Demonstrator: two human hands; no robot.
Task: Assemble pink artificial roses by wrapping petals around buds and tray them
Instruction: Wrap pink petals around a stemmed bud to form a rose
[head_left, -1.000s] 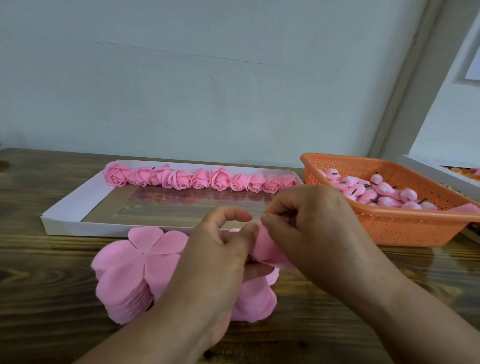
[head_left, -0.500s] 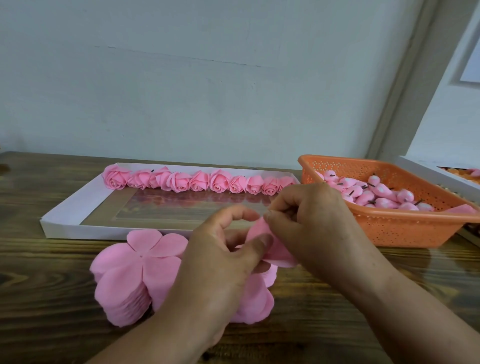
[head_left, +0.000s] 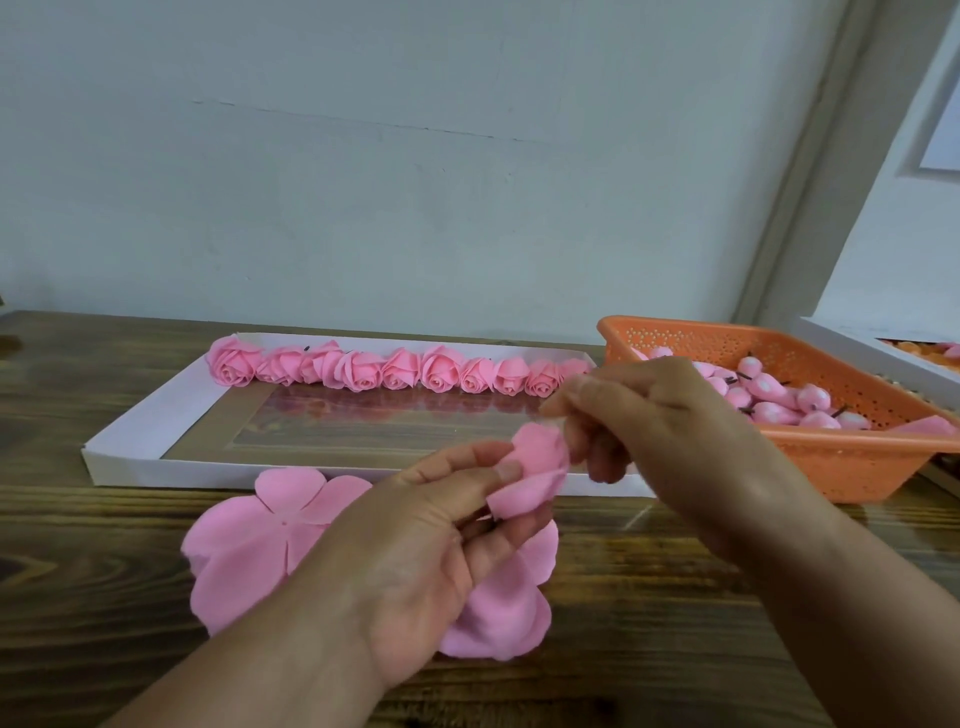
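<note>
Half-wrapped pink rose (head_left: 530, 478), held above surface (head_left: 675, 561), center frame, just in front of tray. Pinched by left hand (head_left: 415, 545), thumb and fingers (head_left: 506, 472) grasping the folded petals at the base. Right hand (head_left: 660, 421) just beside it, fingers curled; cannot tell whether touching a petal edge or holding anything. Under the hands, stack of flat petal cutouts (head_left: 249, 551). Behind, white tray (head_left: 135, 447) w/ one row of approx ten finished roses (head_left: 395, 369) along far edge; rest of tray unfilled. At right, orange basket (head_left: 831, 462) w/ many buds (head_left: 769, 389) left. Early in task, judging by that. Vs 0.5 s ago: right hand lifted up and away, petals more exposed.
</note>
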